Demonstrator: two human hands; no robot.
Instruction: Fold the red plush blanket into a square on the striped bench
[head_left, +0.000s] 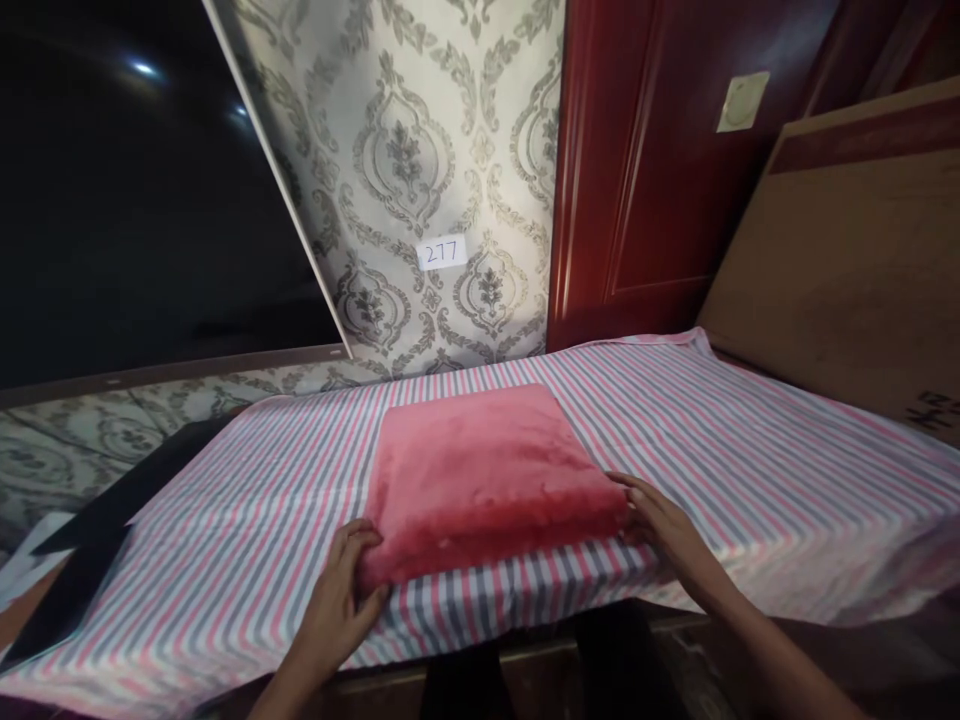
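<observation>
A folded pinkish-red plush blanket [480, 450] lies as a neat, thick rectangle near the front edge of a table. At its front left corner is my left hand [337, 580], with curved fingers along the side and the thumb by the front edge, so the corner sits between them. My right hand [656, 525] grips the front right corner, its fingers bent round the side. Some of its fingertips are hidden by the blanket and the hand itself. Under the blanket, a pink, grey and white striped cloth [255, 500] covers the table and hangs over the front.
A large dark screen [150, 200] stands at the back left. Patterned wallpaper carries a paper label [442, 252] reading 277. At the right, a big cardboard box [847, 270] leans beside a dark red wood panel [645, 180]. Black flat material [150, 480] lies at the left.
</observation>
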